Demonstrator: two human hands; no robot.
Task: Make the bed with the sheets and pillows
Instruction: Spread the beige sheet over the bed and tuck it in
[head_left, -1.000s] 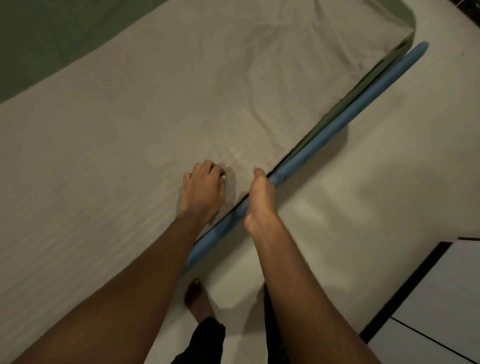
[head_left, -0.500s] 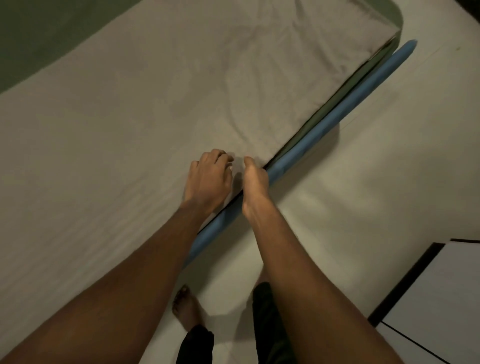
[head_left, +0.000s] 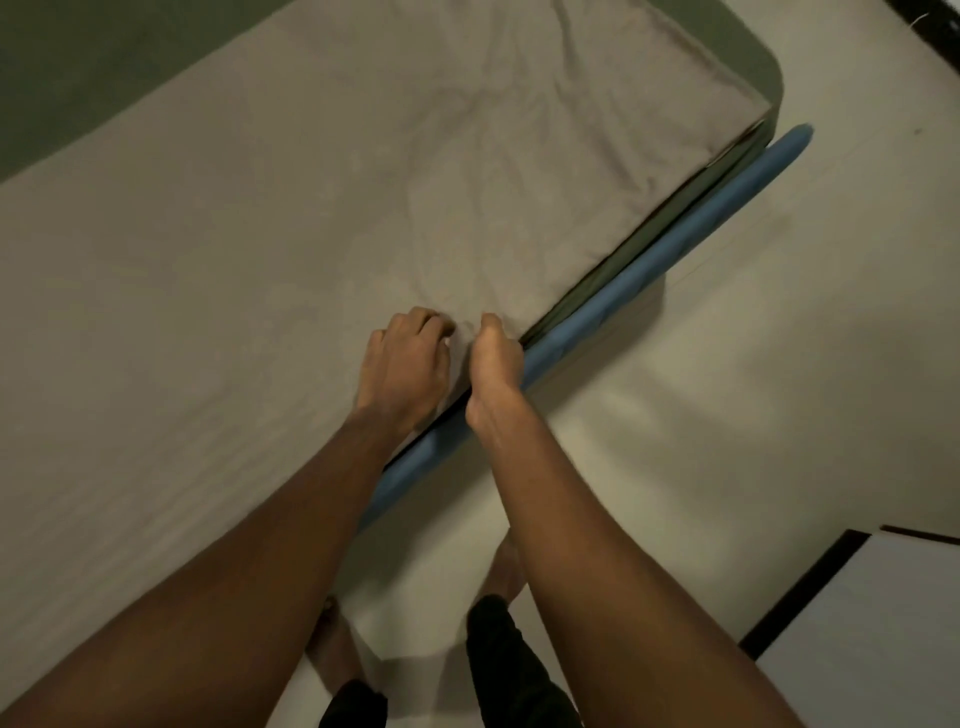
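A grey-beige sheet (head_left: 291, 218) covers most of the green mattress (head_left: 769, 67), wrinkled toward the far right corner. My left hand (head_left: 405, 364) lies on the sheet at the near edge, fingers curled and pinching a small fold of cloth. My right hand (head_left: 496, 358) is close beside it at the mattress edge, fingers curled down over the sheet's edge, above the blue bed rail (head_left: 649, 275). No pillow is in view.
The blue rail runs diagonally along the bed's near side. Pale floor (head_left: 753, 364) lies to the right of it. A white panel with a dark border (head_left: 883, 623) sits at the lower right. My feet and dark trouser legs (head_left: 498, 654) stand beside the bed.
Both hands have come closer together along the sheet's near edge and shifted slightly farther up the bed. The view has moved with them.
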